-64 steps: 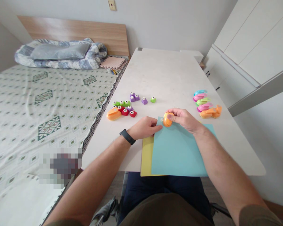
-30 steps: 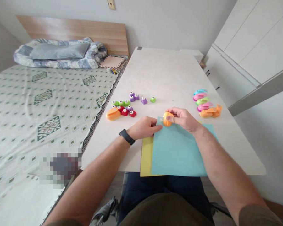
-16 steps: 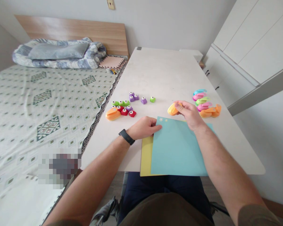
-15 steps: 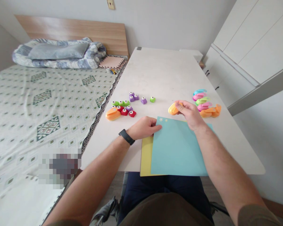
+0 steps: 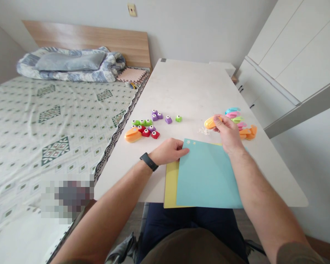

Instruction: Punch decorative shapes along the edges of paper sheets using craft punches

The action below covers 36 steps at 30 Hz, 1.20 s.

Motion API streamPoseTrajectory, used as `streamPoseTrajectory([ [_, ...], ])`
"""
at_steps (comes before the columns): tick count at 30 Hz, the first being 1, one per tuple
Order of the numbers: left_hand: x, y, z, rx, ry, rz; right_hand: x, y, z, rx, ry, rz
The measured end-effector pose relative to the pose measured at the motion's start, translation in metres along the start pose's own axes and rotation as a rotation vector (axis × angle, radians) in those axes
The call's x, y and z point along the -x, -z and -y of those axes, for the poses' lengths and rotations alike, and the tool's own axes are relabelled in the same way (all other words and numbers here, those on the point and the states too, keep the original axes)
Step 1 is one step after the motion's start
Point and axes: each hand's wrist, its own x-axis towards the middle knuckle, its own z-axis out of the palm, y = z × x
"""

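My right hand (image 5: 228,135) is closed around an orange-yellow craft paper punch (image 5: 209,123), raised a little above the table. Just below the punch lies a small scatter of white paper bits (image 5: 204,131). My left hand (image 5: 171,151) pinches the upper left edge of a light blue sheet of paper (image 5: 206,176), its thumb on top. Two small shapes, one flower-like and one star-like, show near that sheet's top left corner. Beneath it a yellow sheet (image 5: 170,185) sticks out on the left and along the top.
Several small punches in purple, green and red (image 5: 146,132) and a larger orange punch (image 5: 133,135) stand on the left of the white table (image 5: 192,86). More coloured punches (image 5: 232,114) line the right side, partly behind my right hand. A bed (image 5: 79,110) adjoins the left.
My right hand has moved slightly right and up with the punch, and the white bits have come into sight beneath it. My left hand still holds the blue sheet.
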Motion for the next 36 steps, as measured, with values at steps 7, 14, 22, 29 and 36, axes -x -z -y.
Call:
streamPoseTrajectory([
  [7,-0.001,-0.001,0.001,-0.002,0.004,-0.002,0.002,-0.004,0.001,0.073,0.079,-0.007],
  [14,0.0,-0.001,0.001,0.022,0.006,-0.017,0.002,-0.002,0.0,0.062,0.024,0.01],
  [22,-0.001,-0.002,0.006,-0.011,-0.005,-0.002,-0.004,0.0,-0.003,-0.213,-0.172,0.1],
  [29,-0.002,-0.001,0.005,-0.034,-0.01,-0.004,0.0,0.003,0.013,-0.398,-0.458,0.271],
  [36,-0.002,-0.001,0.006,-0.031,-0.024,-0.018,0.0,0.006,0.018,-0.392,-0.519,0.351],
])
